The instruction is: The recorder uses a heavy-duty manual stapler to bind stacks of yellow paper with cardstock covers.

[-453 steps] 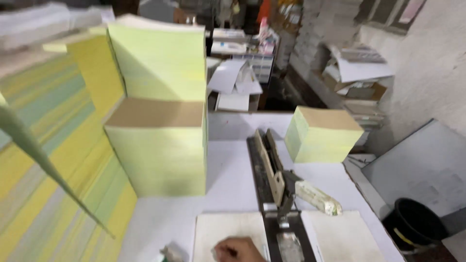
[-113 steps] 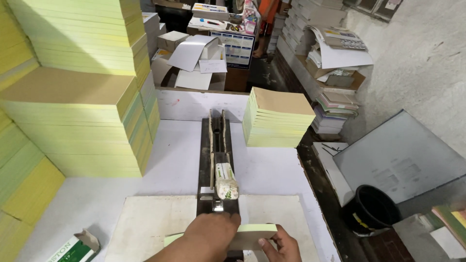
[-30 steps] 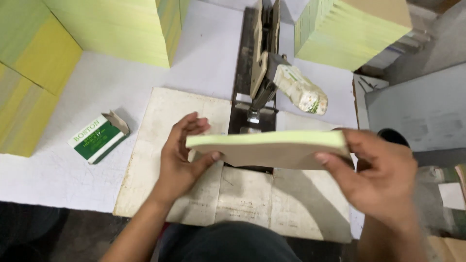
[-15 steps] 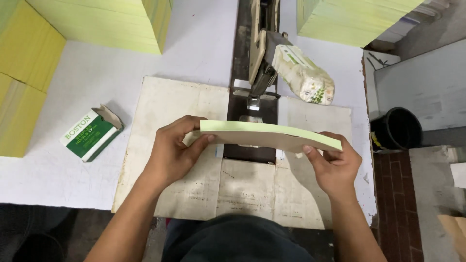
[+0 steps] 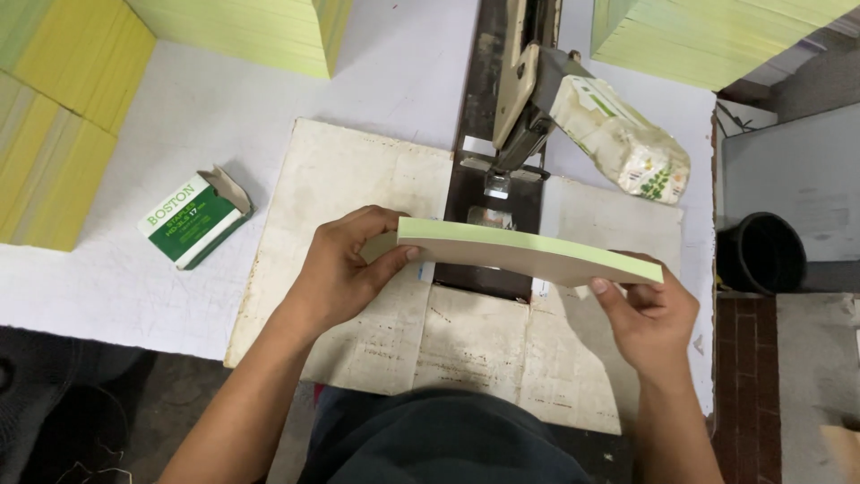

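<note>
Now, green paper pad (image 5: 528, 254) between left hand (image 5: 345, 269), right hand (image 5: 647, 315), gripped at both ends

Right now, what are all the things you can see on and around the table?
Pad of paper: one, pale green top, tan edge, held level in front of the stapler.
Long-arm stapler: one, dark base with beige arm, middle of the table.
Wrapped packet: one, whitish with green print, leaning on the stapler's right side.
Small box: one, green and white, flap open, left on the table.
Paper stacks: several, green and yellow, along the far and left edges.
Board: one, stained off-white, under the stapler.
Table: one, white.
Bucket: one, black, on the floor at right.
Left hand: grips the pad's left end.
Right hand: grips the pad's right end.
</note>
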